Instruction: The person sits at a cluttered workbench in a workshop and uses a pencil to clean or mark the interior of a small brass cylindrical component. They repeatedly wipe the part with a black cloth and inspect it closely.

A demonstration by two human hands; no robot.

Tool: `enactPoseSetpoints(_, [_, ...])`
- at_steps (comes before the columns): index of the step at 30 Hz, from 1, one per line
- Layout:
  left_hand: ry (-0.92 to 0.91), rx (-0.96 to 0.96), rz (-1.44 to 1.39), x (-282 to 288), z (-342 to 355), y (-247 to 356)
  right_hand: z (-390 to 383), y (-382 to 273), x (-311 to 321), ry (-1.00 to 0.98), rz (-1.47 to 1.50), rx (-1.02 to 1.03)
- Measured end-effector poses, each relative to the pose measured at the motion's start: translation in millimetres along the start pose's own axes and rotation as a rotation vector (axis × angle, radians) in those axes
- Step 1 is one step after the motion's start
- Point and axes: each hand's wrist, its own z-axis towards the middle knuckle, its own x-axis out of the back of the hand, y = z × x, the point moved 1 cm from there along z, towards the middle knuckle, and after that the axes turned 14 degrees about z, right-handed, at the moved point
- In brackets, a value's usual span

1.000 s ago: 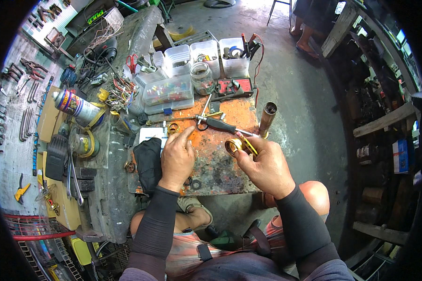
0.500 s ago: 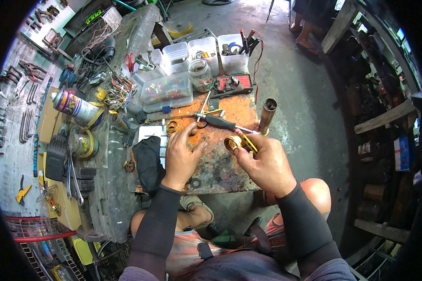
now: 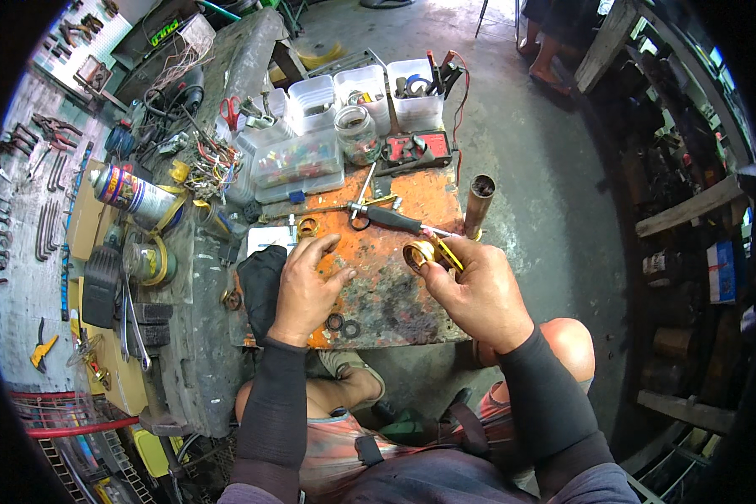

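Note:
A brass-coloured ring (image 3: 417, 254) is pinched between the thumb and fingers of my right hand (image 3: 485, 296), above the right part of the orange worktop. The same hand also holds a thin yellow tool (image 3: 447, 253), partly hidden by the fingers. My left hand (image 3: 307, 290) is open and holds nothing, its fingers curved and the thumb apart. It is beside a black cloth (image 3: 263, 286). Just beyond its fingertips lies another brass ring (image 3: 308, 227). Two black rings (image 3: 343, 325) lie near the front edge, right of my left wrist. A black-handled tool (image 3: 392, 220) rests across the middle.
An upright metal tube (image 3: 479, 206) stands at the worktop's right edge. Clear bins (image 3: 315, 105), a glass jar (image 3: 359, 134) and a red-and-black device (image 3: 413, 151) line the back. A spray can (image 3: 130, 189) lies on the left bench. Wooden shelving (image 3: 689, 210) is at right.
My left hand has shifted a little left and toward me, uncovering the black rings. My right hand has stayed nearly in place, still holding the brass ring.

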Motion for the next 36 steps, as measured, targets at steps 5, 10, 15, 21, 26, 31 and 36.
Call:
enactPoseSetpoints(5, [0.037,0.047,0.014,-7,6,4,-2,-5,-3,0.008,0.001,0.008])
enactPoseSetpoints(10, [0.107,0.058,-0.054,-16,11,4,-1,-3,-2,0.002,0.008,0.002])
enactPoseSetpoints(15, [0.135,0.002,0.077,-18,2,1,-2,-5,0,0.001,0.016,0.0])
enactPoseSetpoints(21, [0.117,-0.077,0.052,-20,-4,9,-1,-2,1,0.003,0.041,0.013])
enactPoseSetpoints(26, [0.161,0.04,-0.023,-17,-4,4,-2,-2,1,0.008,0.039,0.015])
enactPoseSetpoints(31, [0.107,-0.004,0.118,-20,-13,3,-1,-2,0,0.004,0.031,0.014])
enactPoseSetpoints(36, [0.099,-0.06,0.193,-22,-15,13,-1,4,0,-0.013,0.011,0.048])
